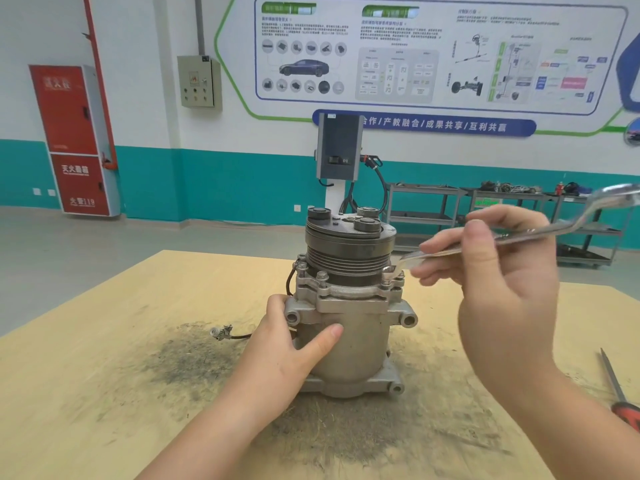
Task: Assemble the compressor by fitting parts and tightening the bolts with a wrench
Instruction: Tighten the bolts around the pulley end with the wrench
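Note:
A grey metal compressor (349, 344) stands upright on the wooden table (104, 393), its dark pulley (348, 244) on top. My left hand (291, 341) grips the left side of its body, thumb across the front. Several bolts (322, 277) stick up from the flange below the pulley. My right hand (502, 271) holds a shiny offset ring wrench (540, 232) by its shaft. The wrench's ring end (391, 271) sits at a bolt on the right side of the flange. The handle points up and to the right.
A screwdriver (620, 393) with a red and black handle lies at the table's right edge. A black wire with a connector (223, 332) trails left from the compressor. Dark grime stains the tabletop. Metal shelving carts (502, 216) stand beyond the table.

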### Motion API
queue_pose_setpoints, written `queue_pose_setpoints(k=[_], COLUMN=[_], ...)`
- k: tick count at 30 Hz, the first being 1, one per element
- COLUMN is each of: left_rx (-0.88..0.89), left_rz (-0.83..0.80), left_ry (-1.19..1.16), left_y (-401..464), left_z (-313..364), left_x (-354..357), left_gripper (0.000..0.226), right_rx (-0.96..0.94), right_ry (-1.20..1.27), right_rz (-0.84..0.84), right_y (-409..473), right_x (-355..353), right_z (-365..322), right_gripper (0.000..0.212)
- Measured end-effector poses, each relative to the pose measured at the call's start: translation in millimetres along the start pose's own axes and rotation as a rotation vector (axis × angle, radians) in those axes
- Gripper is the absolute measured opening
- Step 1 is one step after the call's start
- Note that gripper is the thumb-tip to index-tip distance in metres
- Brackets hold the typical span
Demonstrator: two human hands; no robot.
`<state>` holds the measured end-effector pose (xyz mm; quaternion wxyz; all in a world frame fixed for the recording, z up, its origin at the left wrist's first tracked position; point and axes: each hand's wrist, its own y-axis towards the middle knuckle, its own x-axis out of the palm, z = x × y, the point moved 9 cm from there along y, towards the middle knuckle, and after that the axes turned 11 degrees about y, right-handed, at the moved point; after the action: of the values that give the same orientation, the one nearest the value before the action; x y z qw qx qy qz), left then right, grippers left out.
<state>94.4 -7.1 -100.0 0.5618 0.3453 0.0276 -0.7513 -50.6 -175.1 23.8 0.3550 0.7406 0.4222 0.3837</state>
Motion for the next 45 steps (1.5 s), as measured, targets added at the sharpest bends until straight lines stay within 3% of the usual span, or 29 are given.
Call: queue_pose_setpoints(k=[6, 12, 15, 18, 20, 24, 26, 28, 33, 35, 37, 39, 42, 45], left_rx=[0.011, 0.006, -0.004, -0.006, -0.013, -0.035, -0.037, -0.049, -0.098, -0.118, -0.135, -0.14, -0.132, -0.135], left_rz=[0.009, 0.008, 0.006, 0.01, 0.01, 0.017, 0.023, 0.018, -0.013, -0.014, -0.029, -0.049, -0.045, -0.05], left_ry=[0.015, 0.015, 0.023, 0.039, 0.042, 0.054, 0.068, 0.08, 0.146, 0.159, 0.136, 0.102, 0.128, 0.134], left_y=[0.6, 0.1, 0.4, 3.1, 4.7, 5.3, 5.4, 6.5, 11.6, 12.5, 12.8, 12.4, 11.6, 11.4], left_z=[2.9, 2.7, -1.2, -3.6, -5.4, -8.6, -8.9, -10.3, -12.2, -12.0, -11.4, -10.7, -7.0, -5.7], left_x=[-0.6, 0.0, 0.8, 1.4, 2.2, 3.4, 4.0, 5.3, 5.4, 4.4, 3.9, 5.3, 2.1, -0.5], left_gripper=[0.053, 0.05, 0.049, 0.047, 0.044, 0.041, 0.04, 0.041, 0.045, 0.048, 0.051, 0.049, 0.048, 0.049], right_rx=[0.425, 0.683, 0.701, 0.536, 0.269, -0.273, -0.37, -0.422, -0.404, -0.379, -0.317, -0.177, 0.006, 0.184], right_ry=[0.265, 0.485, 0.513, 0.454, 0.344, -0.033, -0.305, -0.517, -0.644, -0.643, -0.615, -0.448, -0.181, 0.045], right_rz=[0.309, 0.362, 0.366, 0.324, 0.24, -0.175, -0.349, -0.404, -0.393, -0.35, -0.273, -0.117, 0.224, 0.337], right_y=[4.7, -6.0, -6.7, -5.8, -6.6, -23.4, -35.8, -43.2, -44.8, -42.7, -35.9, -25.5, -20.0, -21.2], right_x=[-39.8, -38.8, -42.0, -43.7, -39.2, -1.4, 18.4, 31.1, 49.4, 47.7, 42.5, 30.7, 1.3, -20.9], right_z=[52.9, 88.5, 95.2, 86.7, 65.3, 11.7, 6.0, 5.4, -1.7, -8.6, -11.7, -8.5, 8.8, 35.1], right_gripper=[0.016, 0.01, 0.011, 0.015, 0.015, 0.011, 0.025, 0.04, 0.013, 0.011, 0.023, 0.034, 0.024, 0.03])
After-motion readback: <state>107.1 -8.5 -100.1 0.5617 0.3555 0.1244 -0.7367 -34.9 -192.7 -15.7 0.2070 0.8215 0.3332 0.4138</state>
